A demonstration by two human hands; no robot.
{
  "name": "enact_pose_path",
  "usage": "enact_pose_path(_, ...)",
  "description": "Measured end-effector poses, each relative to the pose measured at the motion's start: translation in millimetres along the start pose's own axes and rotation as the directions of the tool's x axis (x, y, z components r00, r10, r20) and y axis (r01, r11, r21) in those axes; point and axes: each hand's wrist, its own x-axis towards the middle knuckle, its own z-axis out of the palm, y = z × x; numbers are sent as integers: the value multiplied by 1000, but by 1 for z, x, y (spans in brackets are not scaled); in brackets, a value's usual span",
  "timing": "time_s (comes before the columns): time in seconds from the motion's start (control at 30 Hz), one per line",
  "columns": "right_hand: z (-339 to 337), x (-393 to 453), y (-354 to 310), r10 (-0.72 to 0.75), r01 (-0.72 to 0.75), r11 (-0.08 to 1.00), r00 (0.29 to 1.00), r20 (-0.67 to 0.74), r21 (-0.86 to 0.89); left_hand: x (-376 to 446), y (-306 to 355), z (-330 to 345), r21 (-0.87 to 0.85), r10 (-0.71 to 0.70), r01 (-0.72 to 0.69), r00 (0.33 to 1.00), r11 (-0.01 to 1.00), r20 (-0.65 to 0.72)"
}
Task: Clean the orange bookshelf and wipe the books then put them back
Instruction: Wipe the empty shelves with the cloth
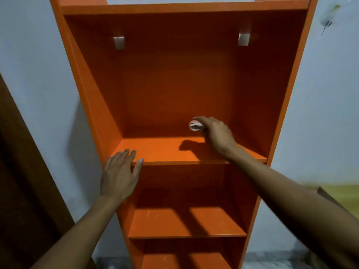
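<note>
The orange bookshelf [174, 78] fills the middle of the head view, and no books stand on its shelves. My right hand [217, 133] reaches deep into the top compartment and grips a small crumpled white and red cloth [195, 125] against the back panel, low and right of centre. My left hand [120, 173] rests flat on the front left edge of the same shelf board [155, 152], fingers spread and holding nothing. The lower shelf [184, 224] shows a few pale specks.
Two white brackets [118, 42] [243, 38] are fixed high on the back panel. Pale blue walls flank the shelf. A dark brown wooden door [23, 181] stands at the left. A yellow-green surface [342, 193] shows at the right edge.
</note>
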Motion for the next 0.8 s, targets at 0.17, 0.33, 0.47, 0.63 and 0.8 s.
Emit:
enact_pose_path(0.17,3,16,72,494,-408,851,836,240,-329,-1,0,0,-22,-1,1,1000,1000,-7)
enact_pose_path(0.33,21,31,70,594,-571,800,716,366,-182,-2,0,3,-24,5,-6,999,1000,-36)
enact_pose_path(0.47,37,34,44,503,-372,852,778,378,-368,-3,1,4,-28,0,-2,999,1000,-45)
enact_pose_path(0.63,61,18,-22,171,-83,978,847,503,-192,-4,0,3,-79,0,-4,999,997,-54)
enact_pose_path(0.8,56,-18,-65,-217,273,962,805,553,-19,-11,-9,-2,-163,33,-47,996,985,-86)
